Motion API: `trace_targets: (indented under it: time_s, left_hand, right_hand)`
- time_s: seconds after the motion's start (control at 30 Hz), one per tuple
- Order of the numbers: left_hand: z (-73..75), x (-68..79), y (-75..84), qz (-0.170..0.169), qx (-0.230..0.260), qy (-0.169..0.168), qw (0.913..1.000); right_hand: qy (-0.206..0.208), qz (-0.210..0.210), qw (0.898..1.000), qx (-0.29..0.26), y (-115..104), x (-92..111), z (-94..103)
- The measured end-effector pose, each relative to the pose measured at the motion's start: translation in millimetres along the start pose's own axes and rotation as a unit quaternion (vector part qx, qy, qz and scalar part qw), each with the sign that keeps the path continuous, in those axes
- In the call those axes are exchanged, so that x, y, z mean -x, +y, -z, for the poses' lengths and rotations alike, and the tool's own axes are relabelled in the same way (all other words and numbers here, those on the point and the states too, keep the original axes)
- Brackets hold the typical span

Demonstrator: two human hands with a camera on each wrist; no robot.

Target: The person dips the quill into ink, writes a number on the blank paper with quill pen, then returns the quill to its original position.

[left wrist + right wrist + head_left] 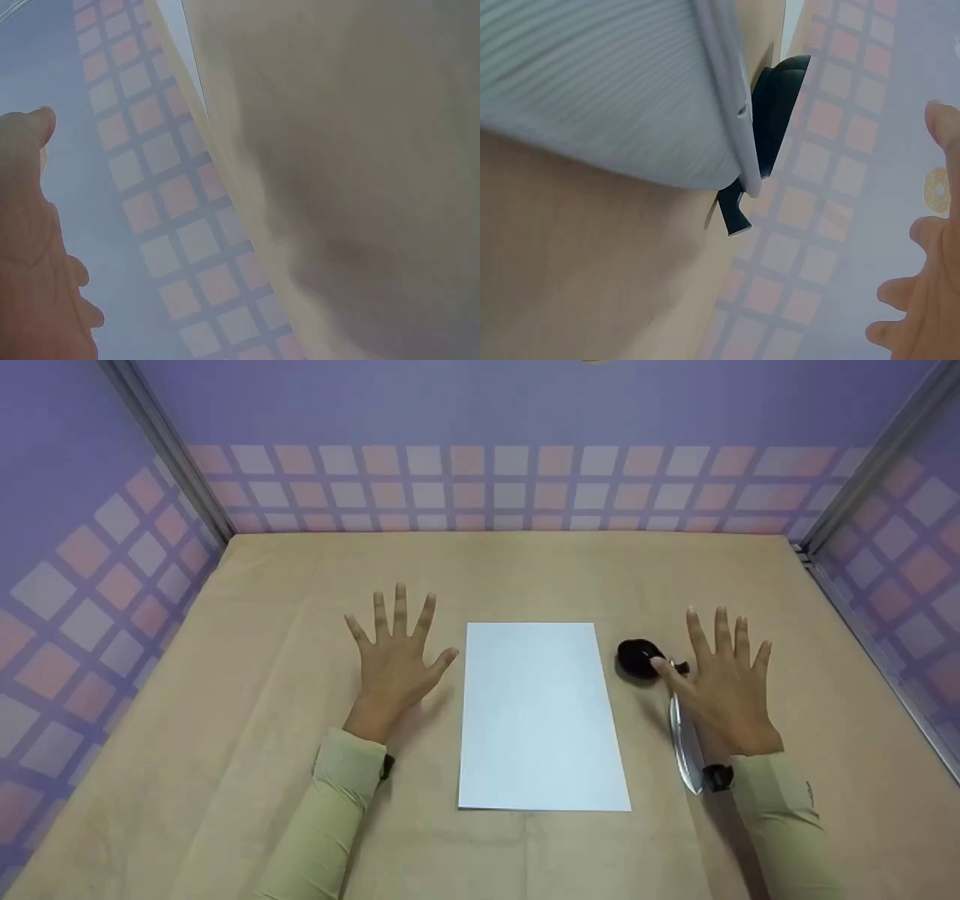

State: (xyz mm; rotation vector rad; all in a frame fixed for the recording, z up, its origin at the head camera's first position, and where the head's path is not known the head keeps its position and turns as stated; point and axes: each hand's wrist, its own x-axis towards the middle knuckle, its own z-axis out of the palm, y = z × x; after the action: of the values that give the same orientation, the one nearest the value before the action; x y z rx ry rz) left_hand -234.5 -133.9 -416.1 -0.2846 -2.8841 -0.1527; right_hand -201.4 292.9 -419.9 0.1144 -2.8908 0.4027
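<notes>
My left hand (394, 667) hovers over the table left of a white sheet of paper (540, 720), its fingers spread and holding nothing. On the sheet's other side, my right hand (726, 690) is also held out with fingers spread and grips nothing. Below and beside it is a shiny, pale, narrow curved object (684, 750), partly hidden by the hand. Up close in the right wrist view, it appears as a large grey ribbed piece (607, 82) with a raised rim. Near the right thumb sits a small, glossy black bowl-like thing (637, 658) with a short stub handle (735, 214).
A beige cloth (360, 847) covers the table. Purple walls with pink and white squares (465, 457) enclose the back and both sides. Metal posts (176, 450) stand at the corners. Each wrist wears a black device (718, 777) beside a light sleeve.
</notes>
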Motion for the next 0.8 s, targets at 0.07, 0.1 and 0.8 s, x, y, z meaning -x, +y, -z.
trace_targets:
  time_s: [0.07,0.1,0.8]
  left_hand:
    - [0.4,0.5,-0.3,-0.010,0.011,-0.001,0.9999]
    - [0.5,0.7,-0.5,-0.017,0.020,-0.004,0.9997]
    - [-11.3,4.5,-12.3,-0.143,0.130,-0.193,0.9619]
  right_hand:
    - [-0.013,0.001,1.000,-0.005,1,1,1.0]
    - [-0.020,0.003,1.000,-0.008,1,2,1.8]
    - [-0.064,0.051,0.995,-0.053,12,11,12.2]
